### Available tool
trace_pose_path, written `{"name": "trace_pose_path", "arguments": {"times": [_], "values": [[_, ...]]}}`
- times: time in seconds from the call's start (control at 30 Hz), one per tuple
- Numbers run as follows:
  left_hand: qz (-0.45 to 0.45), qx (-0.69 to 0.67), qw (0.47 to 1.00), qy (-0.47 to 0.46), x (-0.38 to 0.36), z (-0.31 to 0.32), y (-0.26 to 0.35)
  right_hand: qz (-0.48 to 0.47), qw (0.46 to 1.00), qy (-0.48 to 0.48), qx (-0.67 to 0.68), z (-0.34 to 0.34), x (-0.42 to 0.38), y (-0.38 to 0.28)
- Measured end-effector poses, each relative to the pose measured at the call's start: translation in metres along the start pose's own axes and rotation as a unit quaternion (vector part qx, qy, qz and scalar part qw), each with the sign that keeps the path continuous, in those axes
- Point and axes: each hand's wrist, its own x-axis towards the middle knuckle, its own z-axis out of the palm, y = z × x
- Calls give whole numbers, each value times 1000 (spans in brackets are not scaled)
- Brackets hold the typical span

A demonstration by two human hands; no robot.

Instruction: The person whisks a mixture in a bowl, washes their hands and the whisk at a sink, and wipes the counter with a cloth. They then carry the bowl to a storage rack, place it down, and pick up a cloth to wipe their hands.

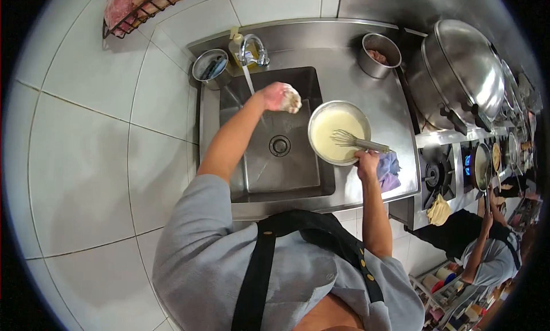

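Note:
My left hand (282, 98) is over the sink, beside the stream of water (248, 80) from the tap. Its fingers look curled in and are coated with something whitish; whether they hold anything is hidden. My right hand (368, 163) grips the near right rim of a metal mixing bowl (311, 137), which overlaps the sink's right edge. Pale yellow batter (338, 122) fills much of the bowl. A whisk (366, 143) leans in it, wires in the batter and handle across the rim just above my right hand. A purple-blue cloth (389, 173) lies beside that hand.
The steel sink (252, 185) has a tap (260, 57), a soap bottle (236, 44) and a metal pot (201, 67) behind it. A small pot (375, 70) of reddish food and a large lidded steamer (467, 67) stand right. Beyond, another person (492, 251) holds a pan (482, 162) over a lit burner.

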Motion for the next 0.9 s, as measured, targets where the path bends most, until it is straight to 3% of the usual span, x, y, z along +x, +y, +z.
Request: {"name": "trace_pose_path", "arguments": {"times": [0.23,0.33,0.37,0.47,0.53,0.6,0.67,0.73,0.8,0.87,0.9], "values": [[-8,50,985,163,-68,-46,63,-29,999,-14,20,104,3,7],[-20,75,987,144,-71,-55,70,-29,999,-20,-13,136,21,23],[-67,60,986,141,-66,-56,71,-23,999,-21,-8,151,17,23],[-75,156,956,236,-55,-18,72,-10,999,-50,-1,176,22,32],[-29,260,945,197,-57,-19,67,-6,998,-58,4,194,5,20],[18,427,892,144,-65,-34,68,9,997,-75,-4,198,1,20],[16,415,892,176,-72,-38,66,12,997,-72,-10,200,-7,15],[-35,220,931,288,-81,-3,68,13,998,-57,28,195,-12,14],[14,176,940,294,-83,-49,48,19,998,-44,39,186,-17,15],[34,157,930,331,-81,-59,37,32,999,-31,21,164,-16,14],[44,141,929,340,-82,-56,37,-10,999,-33,24,153,-17,17]]}}
